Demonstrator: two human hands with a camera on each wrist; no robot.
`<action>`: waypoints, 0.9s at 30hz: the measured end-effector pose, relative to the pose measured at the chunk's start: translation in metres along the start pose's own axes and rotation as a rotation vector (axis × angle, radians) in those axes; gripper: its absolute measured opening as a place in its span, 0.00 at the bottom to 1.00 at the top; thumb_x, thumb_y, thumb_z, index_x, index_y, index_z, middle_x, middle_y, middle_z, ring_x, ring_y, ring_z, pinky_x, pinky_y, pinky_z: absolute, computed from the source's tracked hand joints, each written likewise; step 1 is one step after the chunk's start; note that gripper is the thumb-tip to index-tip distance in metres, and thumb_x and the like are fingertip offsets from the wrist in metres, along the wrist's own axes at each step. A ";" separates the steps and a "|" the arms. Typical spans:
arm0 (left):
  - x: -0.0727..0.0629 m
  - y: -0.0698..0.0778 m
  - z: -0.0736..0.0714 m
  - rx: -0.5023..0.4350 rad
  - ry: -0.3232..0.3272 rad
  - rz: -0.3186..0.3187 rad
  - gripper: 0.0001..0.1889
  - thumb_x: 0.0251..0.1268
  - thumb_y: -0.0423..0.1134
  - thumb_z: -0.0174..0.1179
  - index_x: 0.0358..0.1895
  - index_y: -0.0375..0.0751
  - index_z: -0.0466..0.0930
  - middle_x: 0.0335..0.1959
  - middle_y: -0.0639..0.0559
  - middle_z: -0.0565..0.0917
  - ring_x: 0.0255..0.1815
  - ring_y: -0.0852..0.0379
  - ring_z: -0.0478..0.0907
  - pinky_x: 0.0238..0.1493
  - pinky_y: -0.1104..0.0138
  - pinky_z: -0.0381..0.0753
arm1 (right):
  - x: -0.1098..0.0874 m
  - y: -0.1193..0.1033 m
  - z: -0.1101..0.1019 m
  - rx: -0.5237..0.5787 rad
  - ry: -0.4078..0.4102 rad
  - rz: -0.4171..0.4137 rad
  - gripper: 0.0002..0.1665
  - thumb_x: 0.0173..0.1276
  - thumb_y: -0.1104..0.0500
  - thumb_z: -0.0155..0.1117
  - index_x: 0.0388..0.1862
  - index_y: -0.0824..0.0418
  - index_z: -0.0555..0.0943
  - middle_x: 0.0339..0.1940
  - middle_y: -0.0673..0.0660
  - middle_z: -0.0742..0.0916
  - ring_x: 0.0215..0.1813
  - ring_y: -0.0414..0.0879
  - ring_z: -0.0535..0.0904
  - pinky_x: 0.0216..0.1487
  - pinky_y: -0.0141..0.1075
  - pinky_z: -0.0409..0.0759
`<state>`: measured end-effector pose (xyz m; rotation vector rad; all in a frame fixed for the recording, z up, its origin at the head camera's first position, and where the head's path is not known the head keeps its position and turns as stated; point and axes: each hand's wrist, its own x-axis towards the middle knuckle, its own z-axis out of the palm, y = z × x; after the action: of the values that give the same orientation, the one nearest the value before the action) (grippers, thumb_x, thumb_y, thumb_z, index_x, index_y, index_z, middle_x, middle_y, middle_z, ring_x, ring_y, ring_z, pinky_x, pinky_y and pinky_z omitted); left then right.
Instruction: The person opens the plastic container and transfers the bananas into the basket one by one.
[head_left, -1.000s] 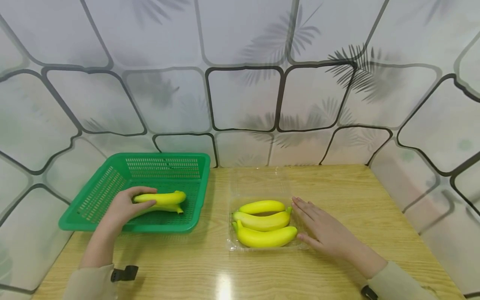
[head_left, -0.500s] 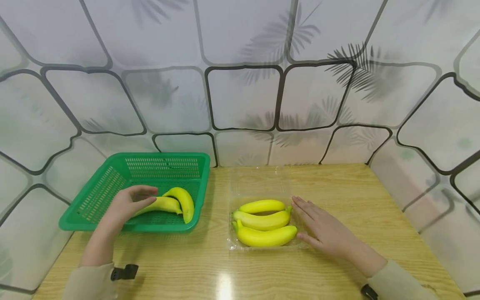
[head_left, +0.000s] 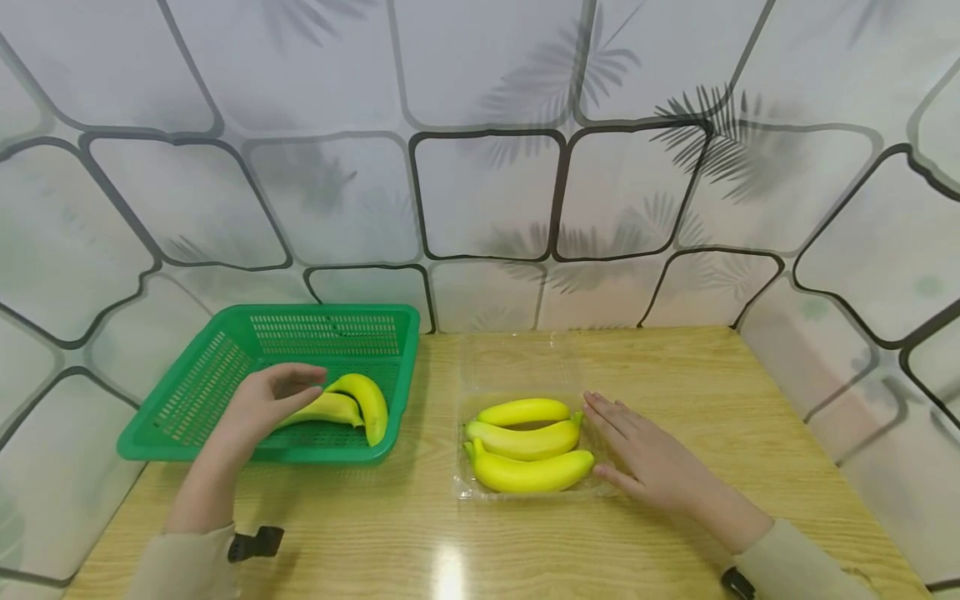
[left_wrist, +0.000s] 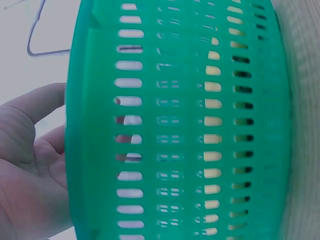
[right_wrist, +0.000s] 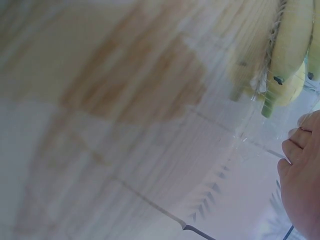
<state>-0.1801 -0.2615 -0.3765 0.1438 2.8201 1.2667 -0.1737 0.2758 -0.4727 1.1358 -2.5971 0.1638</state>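
Observation:
My left hand (head_left: 258, 408) hovers over the green plastic basket (head_left: 408, 375), its fingers loosely bent and nothing in them. Two bananas lie in the basket: one curved banana (head_left: 367, 408) toward the right wall, and another banana (head_left: 333, 408) partly hidden by the hand. Through the slotted basket wall (left_wrist: 180, 115), yellow shows in the left wrist view. A clear plastic clamshell box (head_left: 517, 362) stands with its lid folded back, holding three bananas (head_left: 532, 473) side by side. Flat against the box's right side, with straight fingers, rests my right hand (head_left: 652, 458).
The wooden table (head_left: 360, 533) carries both containers, with the basket left of the box. A patterned wall (head_left: 487, 200) closes off the back and both sides. Black straps (head_left: 255, 543) sit at the sleeves.
The left hand let go of the top banana, which dropped and turned to lie at the basket's right. Since then the hand has risen slightly rightward. The right hand stays put.

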 end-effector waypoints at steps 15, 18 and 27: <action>-0.003 0.030 0.013 -0.030 -0.026 0.102 0.17 0.78 0.37 0.65 0.63 0.34 0.83 0.62 0.36 0.87 0.54 0.52 0.87 0.48 0.75 0.85 | 0.001 -0.002 -0.001 0.002 -0.001 -0.002 0.45 0.80 0.43 0.62 0.82 0.71 0.64 0.84 0.68 0.69 0.82 0.61 0.68 0.88 0.27 0.32; -0.004 0.036 0.016 -0.054 -0.039 0.124 0.16 0.77 0.36 0.65 0.62 0.34 0.84 0.61 0.35 0.87 0.50 0.61 0.87 0.47 0.74 0.86 | 0.001 -0.001 -0.001 0.004 0.002 -0.004 0.45 0.79 0.44 0.62 0.82 0.71 0.64 0.84 0.68 0.69 0.82 0.61 0.68 0.88 0.27 0.33; -0.007 0.051 0.024 -0.062 -0.075 0.215 0.14 0.76 0.34 0.65 0.60 0.36 0.85 0.57 0.38 0.89 0.48 0.70 0.86 0.48 0.72 0.87 | 0.001 -0.001 -0.002 0.010 -0.003 0.001 0.45 0.79 0.43 0.63 0.82 0.70 0.64 0.84 0.67 0.69 0.81 0.61 0.68 0.88 0.27 0.33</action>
<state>-0.1675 -0.2108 -0.3537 0.4928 2.7578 1.3551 -0.1727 0.2748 -0.4711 1.1388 -2.6026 0.1755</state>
